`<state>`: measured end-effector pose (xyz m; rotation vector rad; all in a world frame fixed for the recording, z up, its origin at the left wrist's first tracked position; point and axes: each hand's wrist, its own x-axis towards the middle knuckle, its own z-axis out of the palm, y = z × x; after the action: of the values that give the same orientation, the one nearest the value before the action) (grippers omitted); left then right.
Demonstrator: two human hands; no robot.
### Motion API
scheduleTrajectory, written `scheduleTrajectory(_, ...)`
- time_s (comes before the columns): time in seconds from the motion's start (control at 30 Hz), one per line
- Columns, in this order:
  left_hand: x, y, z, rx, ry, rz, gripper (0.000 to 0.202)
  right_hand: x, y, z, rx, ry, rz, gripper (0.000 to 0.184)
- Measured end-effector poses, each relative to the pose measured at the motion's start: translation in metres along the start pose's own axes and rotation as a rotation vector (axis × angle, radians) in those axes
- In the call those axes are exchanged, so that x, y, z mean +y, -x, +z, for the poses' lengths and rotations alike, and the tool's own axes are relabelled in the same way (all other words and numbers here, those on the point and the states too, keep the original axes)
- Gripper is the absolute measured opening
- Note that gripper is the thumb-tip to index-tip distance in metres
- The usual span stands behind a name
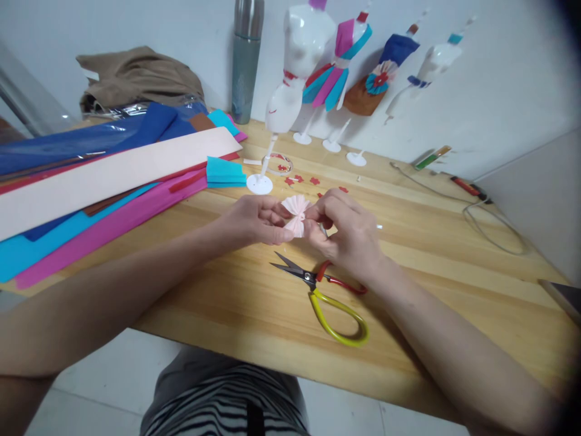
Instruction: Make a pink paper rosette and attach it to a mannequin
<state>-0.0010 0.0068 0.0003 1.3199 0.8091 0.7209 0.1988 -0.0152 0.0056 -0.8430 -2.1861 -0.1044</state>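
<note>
My left hand (254, 219) and my right hand (347, 233) meet over the middle of the wooden table (236, 303). Between their fingertips they pinch a small pleated pink paper piece (295, 215), gathered at its centre like a bow. Both hands are closed on it. Scissors (324, 293) with one red and one yellow handle lie open on the table just in front of my right hand.
Long sheets of coloured paper (104, 188) are stacked at the left. Several small white mannequins (297, 72) with paper dresses stand at the back by the wall. Small red paper flowers (299, 179), a metal flask (246, 60), brown cloth (136, 75) and a cable (481, 221) are nearby.
</note>
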Motion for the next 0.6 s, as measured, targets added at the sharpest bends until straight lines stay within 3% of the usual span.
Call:
scheduleTrajectory(0.13, 0.0018, 0.0010, 0.0011, 0.078, -0.078, 0.028, 0.006, -0.0004, -0.0005, 0.0004, -0.015, -0.001, 0.005, 0.020)
scheduleTrajectory(0.3, 0.0076, 0.0050, 0.0022, 0.185, -0.155, 0.110, 0.006, -0.0015, 0.0003, -0.0003, -0.037, -0.028, 0.031, 0.021)
scheduleTrajectory(0.6, 0.0080, 0.0088, 0.0072, 0.250, -0.148, 0.259, 0.013, -0.0023, 0.0007, 0.0022, -0.026, -0.012, 0.005, 0.019)
